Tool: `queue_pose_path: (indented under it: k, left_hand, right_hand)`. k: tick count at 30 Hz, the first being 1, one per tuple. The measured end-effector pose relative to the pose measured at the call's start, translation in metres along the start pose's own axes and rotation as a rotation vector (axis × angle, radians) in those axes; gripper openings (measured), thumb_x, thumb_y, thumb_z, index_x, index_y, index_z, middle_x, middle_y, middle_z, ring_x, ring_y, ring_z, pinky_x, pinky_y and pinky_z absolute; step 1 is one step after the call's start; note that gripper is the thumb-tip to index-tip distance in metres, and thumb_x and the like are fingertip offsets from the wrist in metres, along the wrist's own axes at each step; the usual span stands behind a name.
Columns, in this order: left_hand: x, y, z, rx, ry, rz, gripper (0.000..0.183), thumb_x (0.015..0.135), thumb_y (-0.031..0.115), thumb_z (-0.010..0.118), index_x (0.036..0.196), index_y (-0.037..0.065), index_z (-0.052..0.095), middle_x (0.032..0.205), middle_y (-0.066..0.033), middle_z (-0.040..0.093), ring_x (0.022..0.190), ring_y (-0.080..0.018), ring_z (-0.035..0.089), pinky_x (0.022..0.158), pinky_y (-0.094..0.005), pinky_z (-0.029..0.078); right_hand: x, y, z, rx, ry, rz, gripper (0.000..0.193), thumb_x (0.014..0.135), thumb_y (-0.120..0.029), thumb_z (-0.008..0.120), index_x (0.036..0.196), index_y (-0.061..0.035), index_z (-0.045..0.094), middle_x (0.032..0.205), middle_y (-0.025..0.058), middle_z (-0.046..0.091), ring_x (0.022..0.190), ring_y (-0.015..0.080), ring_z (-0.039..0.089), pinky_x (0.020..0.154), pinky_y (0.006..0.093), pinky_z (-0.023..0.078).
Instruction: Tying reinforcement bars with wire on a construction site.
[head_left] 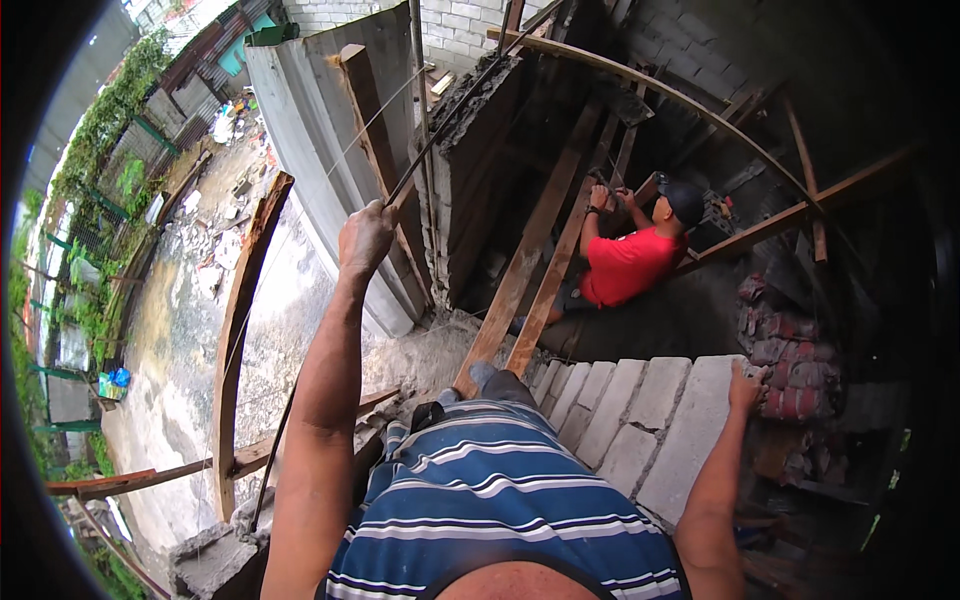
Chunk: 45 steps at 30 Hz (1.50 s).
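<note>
My left hand (367,240) is raised ahead of me and closed round a thin dark metal rod (432,145), which slants up to the right. Below the hand, my forearm partly hides the rod's line. On my right, my right hand (747,385) grips the top edge of a grey concrete block wall (690,430), its fingers curled over the end and partly out of sight. Two long wooden planks (535,250) run away from my feet into the dark space ahead. One grey-covered foot (482,375) rests near their close ends.
Below, a person in a red shirt (635,265) and dark cap handles something small beside the planks. A corrugated metal sheet (290,140) and upright timbers (372,120) stand left. Red-grey sacks (795,365) are stacked right. A curved wooden beam (690,95) crosses overhead of the person.
</note>
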<state>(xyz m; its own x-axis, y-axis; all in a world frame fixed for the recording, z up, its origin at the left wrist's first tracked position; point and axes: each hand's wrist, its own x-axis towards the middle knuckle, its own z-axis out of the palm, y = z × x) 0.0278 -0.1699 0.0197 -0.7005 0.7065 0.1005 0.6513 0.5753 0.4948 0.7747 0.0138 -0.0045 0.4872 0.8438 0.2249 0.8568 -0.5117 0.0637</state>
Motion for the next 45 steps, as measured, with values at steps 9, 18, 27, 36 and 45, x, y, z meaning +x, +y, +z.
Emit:
queue_pose_path:
  k: [9, 18, 27, 36, 45]
  left_hand:
    - [0.061, 0.007, -0.016, -0.089, 0.069, 0.032, 0.045, 0.092, 0.044, 0.062, 0.111, 0.004, 0.070, 0.105, -0.0222, 0.071, 0.102, -0.0377, 0.067, 0.088, -0.0454, 0.050]
    - [0.148, 0.088, -0.025, -0.422, 0.234, 0.206, 0.041, 0.090, 0.034, 0.071, 0.119, 0.005, 0.067, 0.111, -0.0199, 0.071, 0.105, -0.0288, 0.069, 0.089, -0.0378, 0.051]
    - [0.159, 0.091, -0.027, -0.489, 0.200, 0.263, 0.017, 0.095, 0.021, 0.066, 0.097, 0.004, 0.068, 0.086, -0.0150, 0.071, 0.077, -0.0222, 0.070, 0.072, -0.0326, 0.051]
    - [0.158, 0.094, -0.023, -0.501, 0.266, 0.291, 0.017, 0.094, 0.020, 0.066, 0.094, 0.003, 0.066, 0.081, -0.0191, 0.066, 0.069, -0.0237, 0.064, 0.067, -0.0359, 0.050]
    - [0.159, 0.092, -0.029, -0.493, 0.188, 0.222, 0.027, 0.094, 0.033, 0.067, 0.108, 0.010, 0.073, 0.095, -0.0164, 0.073, 0.088, -0.0257, 0.073, 0.078, -0.0364, 0.052]
  right_hand:
    - [-0.003, -0.006, -0.004, 0.010, -0.008, 0.005, 0.099, 0.079, -0.074, 0.061, 0.156, -0.0174, 0.033, 0.141, 0.0347, 0.045, 0.130, 0.0506, 0.044, 0.110, 0.0557, 0.034]
    - [0.002, 0.005, 0.009, 0.042, 0.044, -0.025, 0.099, 0.079, -0.071, 0.062, 0.156, -0.0151, 0.033, 0.140, 0.0323, 0.047, 0.131, 0.0480, 0.045, 0.109, 0.0554, 0.034]
    - [-0.010, -0.007, -0.012, -0.020, -0.001, -0.001, 0.099, 0.078, -0.071, 0.063, 0.155, -0.0157, 0.034, 0.137, 0.0295, 0.050, 0.128, 0.0449, 0.048, 0.107, 0.0533, 0.037]
    - [-0.012, -0.014, -0.013, -0.019, -0.009, 0.016, 0.100, 0.078, -0.070, 0.064, 0.156, -0.0170, 0.032, 0.136, 0.0299, 0.050, 0.127, 0.0448, 0.049, 0.105, 0.0533, 0.039]
    - [-0.007, -0.006, -0.002, 0.005, 0.018, 0.019, 0.100, 0.078, -0.071, 0.064, 0.157, -0.0186, 0.031, 0.137, 0.0295, 0.050, 0.127, 0.0458, 0.049, 0.105, 0.0558, 0.038]
